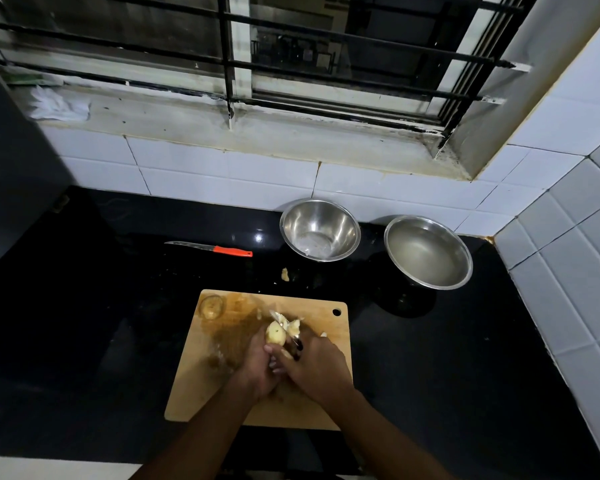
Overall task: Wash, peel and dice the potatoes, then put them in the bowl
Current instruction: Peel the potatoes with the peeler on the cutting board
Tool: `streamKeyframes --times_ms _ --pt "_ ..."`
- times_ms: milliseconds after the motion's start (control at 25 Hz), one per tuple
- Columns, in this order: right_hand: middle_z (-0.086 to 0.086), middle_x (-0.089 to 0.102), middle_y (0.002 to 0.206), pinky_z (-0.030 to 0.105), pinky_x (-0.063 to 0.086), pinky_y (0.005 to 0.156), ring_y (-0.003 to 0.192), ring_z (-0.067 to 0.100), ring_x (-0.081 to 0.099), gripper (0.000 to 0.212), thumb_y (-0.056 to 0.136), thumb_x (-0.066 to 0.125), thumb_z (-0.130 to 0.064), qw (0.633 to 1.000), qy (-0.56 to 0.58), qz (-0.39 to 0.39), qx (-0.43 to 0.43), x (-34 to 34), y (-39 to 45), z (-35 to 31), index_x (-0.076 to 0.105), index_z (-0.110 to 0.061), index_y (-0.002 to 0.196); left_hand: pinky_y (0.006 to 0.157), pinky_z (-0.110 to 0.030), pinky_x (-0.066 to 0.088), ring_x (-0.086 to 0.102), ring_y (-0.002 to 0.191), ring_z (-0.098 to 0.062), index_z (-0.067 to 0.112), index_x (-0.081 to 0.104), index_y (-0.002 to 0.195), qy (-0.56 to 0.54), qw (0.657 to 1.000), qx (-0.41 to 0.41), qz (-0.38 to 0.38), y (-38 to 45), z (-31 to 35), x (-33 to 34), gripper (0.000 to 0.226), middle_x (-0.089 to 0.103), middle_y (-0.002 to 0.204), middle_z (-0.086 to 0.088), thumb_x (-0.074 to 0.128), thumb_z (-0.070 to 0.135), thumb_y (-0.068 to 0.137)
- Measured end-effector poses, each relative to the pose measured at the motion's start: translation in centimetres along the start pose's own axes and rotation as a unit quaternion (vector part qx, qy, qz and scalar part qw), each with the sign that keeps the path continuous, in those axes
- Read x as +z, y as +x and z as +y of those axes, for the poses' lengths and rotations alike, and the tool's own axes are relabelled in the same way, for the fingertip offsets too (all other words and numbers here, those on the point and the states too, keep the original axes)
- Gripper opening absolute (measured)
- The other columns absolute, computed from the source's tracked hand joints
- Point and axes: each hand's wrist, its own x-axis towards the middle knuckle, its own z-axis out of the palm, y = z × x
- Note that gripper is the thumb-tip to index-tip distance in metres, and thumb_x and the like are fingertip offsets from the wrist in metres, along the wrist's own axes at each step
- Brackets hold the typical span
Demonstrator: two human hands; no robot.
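Potato [275, 333] held in left hand [257, 370] fingertips.

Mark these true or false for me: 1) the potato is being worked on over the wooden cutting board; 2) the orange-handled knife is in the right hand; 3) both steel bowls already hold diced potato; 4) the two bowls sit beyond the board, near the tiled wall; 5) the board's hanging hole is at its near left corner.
1) True: the left hand holds the potato over the wooden cutting board.
2) False: the orange-handled knife lies on the black counter, untouched; the right hand grips a dark-handled tool.
3) False: the left bowl and the right bowl show no diced potato.
4) True.
5) False: the hole is at the far right corner.
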Motion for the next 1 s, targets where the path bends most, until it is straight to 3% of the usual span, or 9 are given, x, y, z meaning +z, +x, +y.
streamKeyframes --times_ms 200,400,560,720,800,840,920,960,1000 --pt "0.001 0.068 0.105 0.028 0.043 0.07 0.092 0.018 0.065 0.072 0.089 0.031 -0.078 0.998 -0.057 -0.002 -0.042 -1.2 0.3 0.4 0.051 -0.02 0.127 0.031 -0.014 0.019 0.025 0.028 -0.007 0.008 0.05 0.066 0.029 0.999 -0.001 0.025 0.2 0.0 0.3 0.059 0.033 0.043 0.001 0.031 0.049 0.103" --pt "0.001 0.069 0.1 0.026 0.042 0.067 0.086 0.017 0.065 0.064 0.096 0.028 -0.071 0.997 -0.072 -0.011 -0.04 -0.5 0.1 0.6 0.055 -0.02 0.124 0.033 -0.013 0.014 0.023 0.025 -0.007 0.011 0.046 0.047 0.024 0.998 0.007 0.049 -0.3 0.3 1.4 0.071 0.028 0.035 0.002 0.029 0.05 0.104" --pt "0.001 0.07 0.092 0.028 0.04 0.064 0.081 0.018 0.065 0.059 0.099 0.028 -0.065 0.997 -0.064 0.004 -0.052 0.4 -0.2 0.9 0.059 -0.019 0.117 0.033 -0.016 0.017 0.028 0.029 -0.006 0.013 0.05 0.062 0.054 0.997 0.013 0.056 0.2 0.0 1.3 0.058 0.035 0.04 0.004 0.024 0.043 0.104" --pt "-0.001 0.073 0.09 0.033 0.053 0.073 0.08 0.011 0.067 0.075 0.09 0.025 -0.079 0.988 0.131 -0.076 -0.017 0.8 -0.4 0.0 0.069 -0.02 0.106 0.047 -0.025 0.04 0.056 0.051 -0.017 0.011 0.063 0.076 0.056 0.996 0.025 0.058 0.6 -0.3 0.9 0.054 0.06 0.06 -0.004 0.031 0.045 0.103" --pt "-0.003 0.068 0.073 0.03 0.053 0.057 0.061 0.01 0.061 0.067 0.087 0.041 -0.078 0.916 0.341 -0.187 0.097 0.2 0.1 -0.1 0.071 -0.019 0.091 0.055 -0.031 0.042 0.057 0.062 -0.024 0.011 0.068 0.077 0.051 0.998 0.03 0.036 0.9 -0.2 0.6 0.05 0.061 0.069 -0.009 0.046 0.054 0.094" --pt "-0.005 0.057 0.062 0.024 0.042 0.044 0.048 0.008 0.049 0.052 0.09 0.051 -0.068 0.829 0.463 -0.257 0.18 -0.4 0.2 0.4 0.068 -0.019 0.083 0.051 -0.03 0.038 0.051 0.057 -0.021 0.012 0.065 0.074 0.048 0.998 0.032 0.033 0.9 0.0 0.5 0.05 0.054 0.064 -0.008 0.053 0.058 0.086" --pt "-0.004 0.035 0.059 0.018 0.026 0.035 0.042 0.005 0.029 0.025 0.094 0.06 -0.033 0.576 0.691 -0.331 0.285 -1.3 0.4 1.5 0.055 -0.016 0.076 0.037 -0.02 0.026 0.035 0.037 -0.012 0.01 0.057 0.067 0.016 0.999 0.033 0.025 0.4 0.7 0.6 0.054 0.037 0.048 -0.002 0.047 0.056 0.092" --pt "-0.003 0.033 0.061 0.018 0.027 0.033 0.042 0.005 0.028 0.02 0.093 0.057 -0.019 0.49 0.74 -0.325 0.326 -1.4 0.5 2.0 0.049 -0.013 0.076 0.034 -0.016 0.02 0.027 0.03 -0.009 0.008 0.053 0.066 -0.008 0.999 0.042 0.017 -0.1 1.2 0.7 0.056 0.03 0.042 0.0 0.038 0.05 0.099" --pt "-0.001 0.033 0.063 0.019 0.03 0.033 0.042 0.006 0.03 0.018 0.091 0.052 -0.013 0.453 0.751 -0.311 0.366 -1.3 0.6 2.4 0.046 -0.012 0.074 0.035 -0.013 0.017 0.022 0.028 -0.008 0.007 0.052 0.067 -0.027 0.998 0.051 0.007 -0.6 1.6 0.8 0.057 0.026 0.039 0.001 0.031 0.045 0.103"
